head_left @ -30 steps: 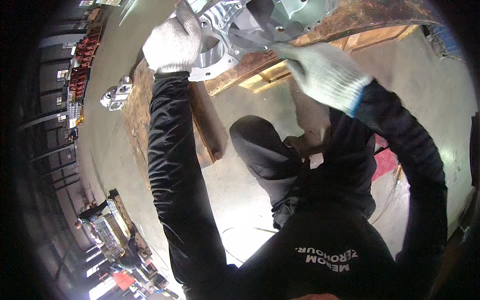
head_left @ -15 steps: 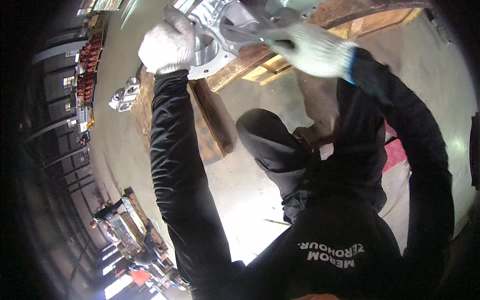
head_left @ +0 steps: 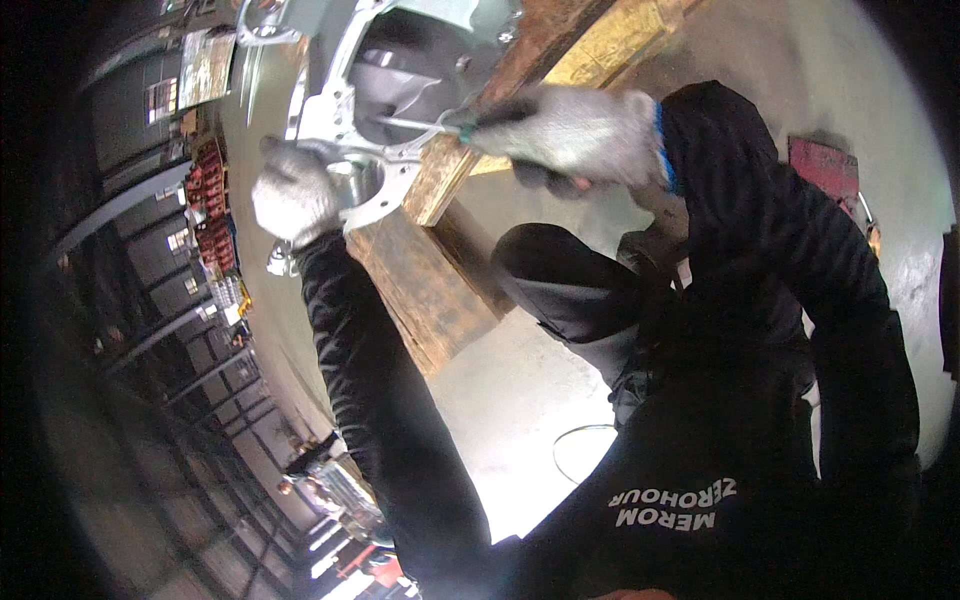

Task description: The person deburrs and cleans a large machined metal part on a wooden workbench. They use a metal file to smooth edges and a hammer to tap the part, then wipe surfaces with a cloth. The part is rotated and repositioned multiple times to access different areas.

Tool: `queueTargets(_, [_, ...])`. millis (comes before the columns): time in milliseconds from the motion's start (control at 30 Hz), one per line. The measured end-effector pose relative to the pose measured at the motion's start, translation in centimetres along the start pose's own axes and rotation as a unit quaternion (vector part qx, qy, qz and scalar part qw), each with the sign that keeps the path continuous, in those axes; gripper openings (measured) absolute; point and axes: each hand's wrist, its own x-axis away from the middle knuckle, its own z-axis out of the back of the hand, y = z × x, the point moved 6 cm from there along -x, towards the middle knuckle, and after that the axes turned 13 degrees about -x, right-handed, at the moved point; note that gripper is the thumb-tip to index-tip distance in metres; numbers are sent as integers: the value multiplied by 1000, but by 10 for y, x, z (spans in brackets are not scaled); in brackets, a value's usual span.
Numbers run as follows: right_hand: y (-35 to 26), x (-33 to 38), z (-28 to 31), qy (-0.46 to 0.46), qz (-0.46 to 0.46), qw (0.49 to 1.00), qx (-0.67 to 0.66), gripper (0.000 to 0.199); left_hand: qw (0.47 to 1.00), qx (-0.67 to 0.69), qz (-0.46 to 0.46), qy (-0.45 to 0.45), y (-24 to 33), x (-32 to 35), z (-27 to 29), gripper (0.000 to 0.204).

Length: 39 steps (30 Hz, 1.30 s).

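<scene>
A large silvery metal casting (head_left: 385,195) with round bores, flanges and small bolt holes lies on timber in front of me. My left hand (head_left: 293,190), in a white knitted glove, is closed on its left edge beside a round bore. My right hand (head_left: 575,135), also gloved, grips a slim tool with a metal shaft (head_left: 412,124) and a green handle end. The shaft reaches over the casting's large opening. Whether its tip touches metal cannot be made out. The glove hides most of the handle.
Rough wooden beams (head_left: 440,175) and a yellow timber (head_left: 610,45) support the casting. A wooden block (head_left: 425,290) stands below my left forearm. A red object (head_left: 825,165) lies on the floor at right. Red parts (head_left: 210,205) line the far left. A thin cable loop (head_left: 560,450) lies near my leg.
The view has shifted, so the casting sits lower and more to the left. My right hand now holds the tool's shaft over the large opening; my left hand keeps to the casting's edge.
</scene>
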Motion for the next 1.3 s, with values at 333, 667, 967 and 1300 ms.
queueTargets(333, [18,11,-32,-40,-19,942,-333,30,970,-87,-37,225,-24,11,-10,22])
queueTargets(667, [3,20,-22,-143,70,939,-304,28,998,51,-10,18,3,5,17,54])
queueTargets(967, [-18,24,-33,-11,-37,972,-233,36,998,60,-28,6,4,-2,33,57])
queueTargets(1300, [-10,27,-33,8,-28,998,-60,35,986,33,-38,-156,10,-4,36,66])
